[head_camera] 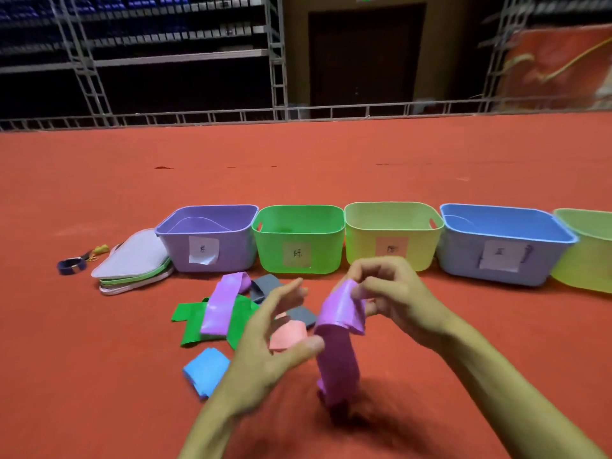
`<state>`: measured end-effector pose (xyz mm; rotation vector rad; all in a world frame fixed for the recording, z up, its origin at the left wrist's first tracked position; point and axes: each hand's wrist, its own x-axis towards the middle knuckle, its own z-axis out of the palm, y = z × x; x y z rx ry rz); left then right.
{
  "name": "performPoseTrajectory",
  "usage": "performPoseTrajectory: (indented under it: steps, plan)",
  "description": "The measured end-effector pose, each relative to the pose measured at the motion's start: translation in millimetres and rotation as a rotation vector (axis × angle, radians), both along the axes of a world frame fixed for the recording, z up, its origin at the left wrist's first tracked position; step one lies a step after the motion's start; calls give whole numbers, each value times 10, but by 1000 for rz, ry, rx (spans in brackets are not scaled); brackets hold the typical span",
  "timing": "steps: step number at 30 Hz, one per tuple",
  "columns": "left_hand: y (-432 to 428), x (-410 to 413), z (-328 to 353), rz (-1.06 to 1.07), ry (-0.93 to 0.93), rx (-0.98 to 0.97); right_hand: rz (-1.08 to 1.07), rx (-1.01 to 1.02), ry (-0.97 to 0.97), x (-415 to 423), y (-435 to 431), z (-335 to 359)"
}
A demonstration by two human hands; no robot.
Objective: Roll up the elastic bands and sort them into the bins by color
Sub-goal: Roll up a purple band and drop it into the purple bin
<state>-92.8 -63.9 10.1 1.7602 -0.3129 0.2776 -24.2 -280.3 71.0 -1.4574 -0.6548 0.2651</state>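
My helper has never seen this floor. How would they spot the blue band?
Find the lilac plastic bin at the left end of the row. Loose bands lie before it; nearest the person, beside the left hand, lies the folded light blue elastic band, the only blue one in the pile.

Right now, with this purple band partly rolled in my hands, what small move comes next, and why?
Probably wind the loose tail upward. The right hand pinches the rolled top of the purple elastic band, but most hangs unrolled toward the red floor; the left hand, fingers spread, sits beside it to feed it.
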Motion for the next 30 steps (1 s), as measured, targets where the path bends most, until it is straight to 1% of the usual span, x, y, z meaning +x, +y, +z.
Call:
performPoseTrajectory:
  steps: [2, 4, 5, 7, 10, 13, 16, 20, 23, 25, 28, 30]
  plan:
    - [-367, 78, 121, -409, 77, -182, 127, -6, 29, -26, -165, 165]
    - [-645, 154, 195, -717, 182, -352, 170, -10, 8, -65, -350, 331]
    - [-729, 183, 232, -802, 248, -382, 173, -12, -2, -93, -456, 419]
    - [-804, 241, 277, -864, 322, -310, 139, -25, -38, -143, -710, 589]
    - [-812, 294, 354, -769, 335, -146, -13, -130, -92, -207, -1112, 797]
    - [-744, 343, 485, -653, 248, 57, -73, -190, -39, -281, -1417, 894]
    - [-612, 361, 574, -615, 221, 150, -148, -237, -67, -329, -1626, 927]
    - [-455, 328, 689, -541, 200, 159, -253, -237, -111, -378, -1770, 945]
    - [-362, 306, 761, -520, 213, 184, -321, -228, -96, -362, -1864, 936]
    - [-323, 297, 781, -502, 212, 156, -351, -227, -94, -350, -1914, 929]
    - [-308, 282, 818, -444, 170, 118, -398, -174, -92, -316, -1969, 899]
    - [-330, 274, 843, -398, 117, 103, -423, -208, -116, -281, -2002, 871]
